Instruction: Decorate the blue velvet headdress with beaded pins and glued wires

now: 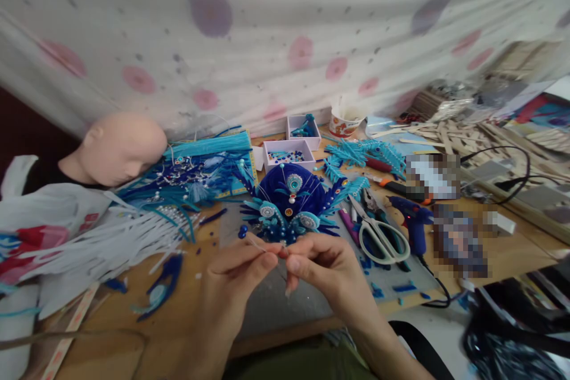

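My left hand and my right hand meet over the near edge of the table, fingertips pinched close together. Between them runs a thin pale strand, wire or thread, which I cannot tell apart. Dark blue beads show beside my left fingers, seemingly on that strand. What lies right between the fingertips is too small to make out. Just behind my hands stands a blue headdress with velvety fronds, pearls and round jewelled ornaments. Its lower part is partly hidden by my fingers.
White-handled scissors, pliers and a blue glue gun lie to the right. Bead boxes and a paper cup stand behind. At left are a mannequin head, white strips and a blue curved piece.
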`<state>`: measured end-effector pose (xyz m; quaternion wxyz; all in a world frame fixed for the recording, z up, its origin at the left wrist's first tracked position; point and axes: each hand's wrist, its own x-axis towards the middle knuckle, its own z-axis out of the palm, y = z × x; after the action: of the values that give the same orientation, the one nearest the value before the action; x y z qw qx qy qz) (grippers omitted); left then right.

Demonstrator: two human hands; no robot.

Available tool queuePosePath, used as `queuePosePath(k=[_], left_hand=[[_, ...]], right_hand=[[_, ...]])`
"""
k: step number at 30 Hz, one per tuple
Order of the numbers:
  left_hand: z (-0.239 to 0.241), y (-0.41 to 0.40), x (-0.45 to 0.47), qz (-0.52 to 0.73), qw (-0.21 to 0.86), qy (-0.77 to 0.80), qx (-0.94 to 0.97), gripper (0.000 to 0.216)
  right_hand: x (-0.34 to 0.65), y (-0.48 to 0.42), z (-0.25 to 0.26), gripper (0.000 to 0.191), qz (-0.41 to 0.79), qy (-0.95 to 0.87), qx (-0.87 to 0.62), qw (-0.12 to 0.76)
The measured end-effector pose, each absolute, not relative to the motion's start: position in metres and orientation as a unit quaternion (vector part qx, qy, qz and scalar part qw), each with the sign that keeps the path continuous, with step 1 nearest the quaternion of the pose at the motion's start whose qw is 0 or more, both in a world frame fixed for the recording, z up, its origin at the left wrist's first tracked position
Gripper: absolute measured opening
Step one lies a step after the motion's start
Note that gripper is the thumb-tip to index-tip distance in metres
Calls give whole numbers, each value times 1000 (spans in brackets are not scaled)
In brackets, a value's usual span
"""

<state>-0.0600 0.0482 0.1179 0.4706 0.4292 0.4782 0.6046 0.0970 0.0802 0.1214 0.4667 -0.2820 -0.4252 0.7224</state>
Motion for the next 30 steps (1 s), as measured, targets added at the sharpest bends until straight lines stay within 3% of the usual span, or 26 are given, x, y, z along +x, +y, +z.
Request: queuePosePath(k=[11,17,21,24,30], left_hand=[[112,49,-63,600,454,524,400,8],[119,55,-70,522,489,517,471,2],[122,60,-70,538,478,500,481,6],[122,61,-68,557,527,480,425,10],[126,57,-66,549,618,431,362,21]], right_hand=[[98,82,126,9,699,-452,-324,450],[107,82,129,19,586,-598,-377,397],[107,84,124,18,565,-604,-382,413],[105,86,119,20,618,-566,-356,413],[101,85,98,42,865,-385,-178,267]])
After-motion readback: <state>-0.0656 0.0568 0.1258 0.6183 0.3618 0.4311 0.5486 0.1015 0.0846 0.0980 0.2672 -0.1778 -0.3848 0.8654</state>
